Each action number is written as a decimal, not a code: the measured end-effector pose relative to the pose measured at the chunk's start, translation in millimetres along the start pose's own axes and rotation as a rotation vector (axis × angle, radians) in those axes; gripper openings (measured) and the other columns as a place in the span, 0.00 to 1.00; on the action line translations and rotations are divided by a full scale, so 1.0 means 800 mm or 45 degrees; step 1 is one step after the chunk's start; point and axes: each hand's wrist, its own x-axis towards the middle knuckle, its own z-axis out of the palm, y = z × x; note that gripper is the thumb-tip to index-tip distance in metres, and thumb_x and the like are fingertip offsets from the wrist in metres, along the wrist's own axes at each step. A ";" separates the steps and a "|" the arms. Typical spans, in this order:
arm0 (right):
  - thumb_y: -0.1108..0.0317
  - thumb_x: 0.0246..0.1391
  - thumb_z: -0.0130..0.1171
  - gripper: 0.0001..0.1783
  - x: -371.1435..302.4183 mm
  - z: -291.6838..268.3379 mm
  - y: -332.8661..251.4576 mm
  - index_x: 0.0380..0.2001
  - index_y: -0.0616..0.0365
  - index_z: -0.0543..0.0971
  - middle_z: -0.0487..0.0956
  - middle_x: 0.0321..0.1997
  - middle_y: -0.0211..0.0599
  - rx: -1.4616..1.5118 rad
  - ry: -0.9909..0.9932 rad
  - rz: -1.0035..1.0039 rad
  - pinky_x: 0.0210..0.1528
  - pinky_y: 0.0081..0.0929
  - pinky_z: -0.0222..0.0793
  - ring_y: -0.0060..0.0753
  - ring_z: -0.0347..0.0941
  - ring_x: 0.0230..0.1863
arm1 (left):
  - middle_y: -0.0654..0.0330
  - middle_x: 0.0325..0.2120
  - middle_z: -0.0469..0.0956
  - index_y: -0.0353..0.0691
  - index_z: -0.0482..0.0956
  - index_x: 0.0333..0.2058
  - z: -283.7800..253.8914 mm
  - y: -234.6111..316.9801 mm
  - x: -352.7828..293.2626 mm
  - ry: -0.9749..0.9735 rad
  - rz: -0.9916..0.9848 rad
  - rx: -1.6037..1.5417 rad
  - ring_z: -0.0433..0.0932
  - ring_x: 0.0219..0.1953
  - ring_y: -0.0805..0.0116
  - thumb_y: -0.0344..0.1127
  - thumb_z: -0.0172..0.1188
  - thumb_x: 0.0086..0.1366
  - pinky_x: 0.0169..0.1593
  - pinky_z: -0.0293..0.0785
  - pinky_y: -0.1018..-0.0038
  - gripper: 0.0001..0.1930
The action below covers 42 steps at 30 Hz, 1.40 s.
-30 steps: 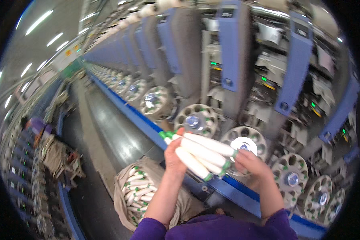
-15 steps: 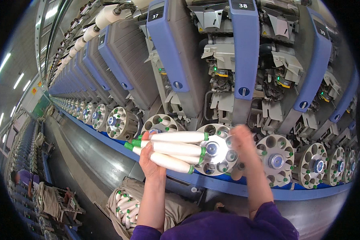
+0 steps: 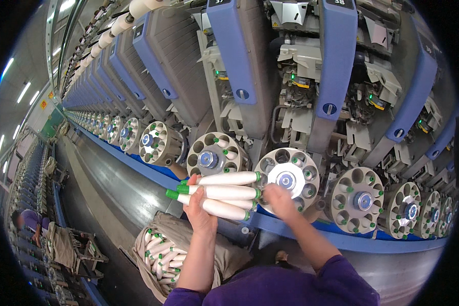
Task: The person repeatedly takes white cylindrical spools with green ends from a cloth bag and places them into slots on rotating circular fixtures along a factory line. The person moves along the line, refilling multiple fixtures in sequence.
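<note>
My left hand (image 3: 201, 213) is wrapped round a bundle of several white yarn bobbins (image 3: 227, 193) with green ends, lying roughly level. Just right of their tips is my right hand (image 3: 279, 201), smeared by motion. It is in front of the lower part of a round bobbin magazine (image 3: 266, 168) with a shiny blue-centred hub (image 3: 285, 181). Its fingers are too blurred to show whether anything is in them. Some pockets of this magazine hold green-tipped bobbins, while others look dark.
Below my left forearm stands a cloth-lined bin (image 3: 143, 244) heaped with bobbins. More round magazines, such as one at left (image 3: 194, 162) and one at right (image 3: 336, 189), line a blue rail (image 3: 311, 233) under tall blue-grey machine units. Far left, a person (image 3: 33, 220) stands beside a cloth-covered cart (image 3: 61, 250).
My right hand has moved left and down, from the magazine's right side to near the bobbin tips. The view has shifted, showing more of the bin. My left hand keeps its grip on the bobbins.
</note>
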 end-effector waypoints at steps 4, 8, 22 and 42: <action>0.66 0.54 0.48 0.12 0.011 -0.098 -0.002 0.18 0.50 0.64 0.62 0.15 0.23 0.885 0.737 0.542 0.14 0.15 0.48 0.17 0.54 0.12 | 0.55 0.46 0.67 0.35 0.65 0.51 -0.021 0.011 0.010 -0.019 -0.028 -0.100 0.67 0.50 0.61 0.33 0.55 0.54 0.56 0.62 0.64 0.24; 0.56 0.55 0.51 0.12 0.000 -0.113 -0.015 0.26 0.53 0.69 0.65 0.20 0.21 0.701 0.570 0.413 0.20 0.15 0.54 0.16 0.60 0.18 | 0.56 0.43 0.69 0.41 0.65 0.51 -0.025 0.019 0.012 0.016 -0.051 -0.126 0.68 0.48 0.61 0.35 0.55 0.55 0.55 0.64 0.63 0.24; 0.55 0.59 0.48 0.15 -0.025 -0.001 -0.067 0.28 0.54 0.72 0.65 0.16 0.21 1.247 0.121 0.573 0.17 0.16 0.53 0.15 0.55 0.13 | 0.54 0.38 0.73 0.43 0.67 0.50 -0.040 0.023 0.023 0.290 -0.136 -0.330 0.72 0.43 0.59 0.35 0.57 0.54 0.53 0.68 0.62 0.23; 0.59 0.63 0.41 0.15 0.021 -0.088 0.038 0.23 0.49 0.69 0.65 0.15 0.17 2.548 0.032 0.545 0.17 0.09 0.56 0.09 0.57 0.12 | 0.56 0.42 0.70 0.40 0.63 0.53 -0.026 0.017 -0.003 0.129 -0.018 -0.172 0.69 0.47 0.60 0.35 0.54 0.56 0.55 0.65 0.63 0.24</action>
